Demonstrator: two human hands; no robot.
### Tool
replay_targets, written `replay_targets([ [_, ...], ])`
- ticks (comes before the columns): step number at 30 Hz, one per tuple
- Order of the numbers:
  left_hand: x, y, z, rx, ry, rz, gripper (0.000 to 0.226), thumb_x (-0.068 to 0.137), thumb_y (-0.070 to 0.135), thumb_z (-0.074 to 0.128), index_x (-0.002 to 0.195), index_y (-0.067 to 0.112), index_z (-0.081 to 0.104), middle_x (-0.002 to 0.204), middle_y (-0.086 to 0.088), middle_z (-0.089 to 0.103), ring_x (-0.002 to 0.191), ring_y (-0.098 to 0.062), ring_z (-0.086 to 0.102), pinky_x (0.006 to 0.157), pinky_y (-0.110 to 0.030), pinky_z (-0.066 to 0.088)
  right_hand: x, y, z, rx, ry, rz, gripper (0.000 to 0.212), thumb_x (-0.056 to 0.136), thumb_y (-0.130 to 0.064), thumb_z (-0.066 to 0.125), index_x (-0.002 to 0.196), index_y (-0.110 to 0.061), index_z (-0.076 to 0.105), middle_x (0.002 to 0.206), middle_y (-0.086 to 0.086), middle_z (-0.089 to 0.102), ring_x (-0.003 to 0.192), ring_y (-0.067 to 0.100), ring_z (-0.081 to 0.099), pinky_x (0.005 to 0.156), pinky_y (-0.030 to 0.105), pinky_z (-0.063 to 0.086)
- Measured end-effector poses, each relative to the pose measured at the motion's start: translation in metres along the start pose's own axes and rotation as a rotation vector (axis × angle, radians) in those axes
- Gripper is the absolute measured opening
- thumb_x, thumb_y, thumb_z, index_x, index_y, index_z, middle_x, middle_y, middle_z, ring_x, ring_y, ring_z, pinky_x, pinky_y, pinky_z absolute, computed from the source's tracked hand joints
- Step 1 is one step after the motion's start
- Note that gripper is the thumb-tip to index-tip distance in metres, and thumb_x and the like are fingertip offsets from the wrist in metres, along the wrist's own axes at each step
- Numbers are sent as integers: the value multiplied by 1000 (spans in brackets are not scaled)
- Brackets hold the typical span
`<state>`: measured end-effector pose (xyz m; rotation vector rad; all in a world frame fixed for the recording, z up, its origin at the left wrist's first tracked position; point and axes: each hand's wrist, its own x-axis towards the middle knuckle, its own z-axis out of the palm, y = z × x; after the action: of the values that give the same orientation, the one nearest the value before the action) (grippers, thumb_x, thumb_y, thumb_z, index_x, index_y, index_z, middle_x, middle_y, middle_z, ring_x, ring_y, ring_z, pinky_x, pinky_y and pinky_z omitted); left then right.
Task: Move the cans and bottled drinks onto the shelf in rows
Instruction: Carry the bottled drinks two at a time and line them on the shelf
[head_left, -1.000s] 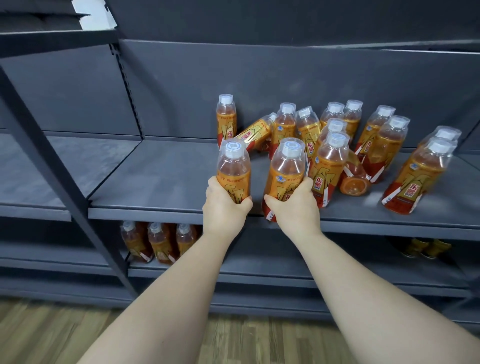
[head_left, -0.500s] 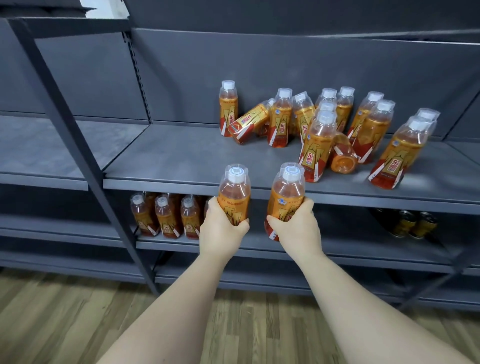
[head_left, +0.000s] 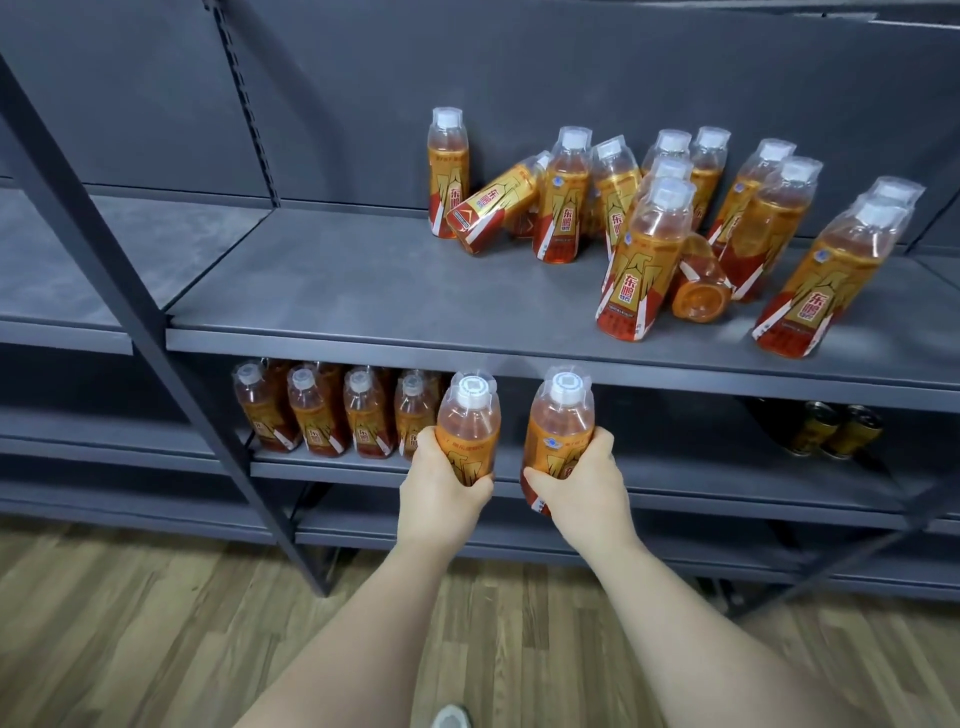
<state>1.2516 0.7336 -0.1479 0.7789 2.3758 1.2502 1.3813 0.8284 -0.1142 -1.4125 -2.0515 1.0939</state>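
My left hand (head_left: 441, 493) grips an orange drink bottle (head_left: 467, 415) with a white cap, held upright in front of the lower shelf (head_left: 337, 470). A second orange bottle (head_left: 561, 415) of the same kind is upright in my right hand (head_left: 576, 493), close beside the first. On the lower shelf, left of my hands, several bottles (head_left: 317, 415) stand in neat rows. The upper shelf (head_left: 363, 291) carries a loose cluster of several bottles (head_left: 649, 249), most upright, two lying on their sides.
Two gold cans (head_left: 836, 431) lie on the lower shelf at the right. A dark diagonal shelf post (head_left: 156, 338) crosses the left side. Wooden floor (head_left: 130, 623) lies below, and a shoe tip (head_left: 451, 717) shows at the bottom edge.
Both hands have carried their bottles down from the upper shelf's front edge to the level of the lower shelf. The view has tilted down with them.
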Motion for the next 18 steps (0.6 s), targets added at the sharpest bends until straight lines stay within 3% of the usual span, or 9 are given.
replay_targets([
  [9, 35, -37, 38, -40, -26, 5, 60, 78, 31, 80, 111, 38, 31, 100, 15, 54, 92, -13, 61, 81, -35, 59, 40, 44, 46, 6, -59, -12, 75, 82, -29, 82, 138, -22, 32, 112, -7, 50, 70, 0, 53, 45, 9, 39],
  [13, 56, -62, 63, -22, -27, 17, 64, 78, 32, 80, 114, 39, 29, 106, 9, 55, 94, -16, 62, 82, -36, 59, 70, 70, 71, 36, -53, -24, 68, 81, -28, 82, 130, -23, 34, 109, -3, 57, 70, 7, 65, 53, 12, 44],
  [18, 88, -81, 90, -15, -17, 95, 58, 77, 34, 79, 112, 35, 33, 100, 10, 57, 90, -13, 63, 74, -30, 55, 110, 91, 95, 41, 2, -72, 59, 82, -27, 80, 120, -23, 35, 96, -5, 57, 65, 5, 59, 55, 19, 45],
])
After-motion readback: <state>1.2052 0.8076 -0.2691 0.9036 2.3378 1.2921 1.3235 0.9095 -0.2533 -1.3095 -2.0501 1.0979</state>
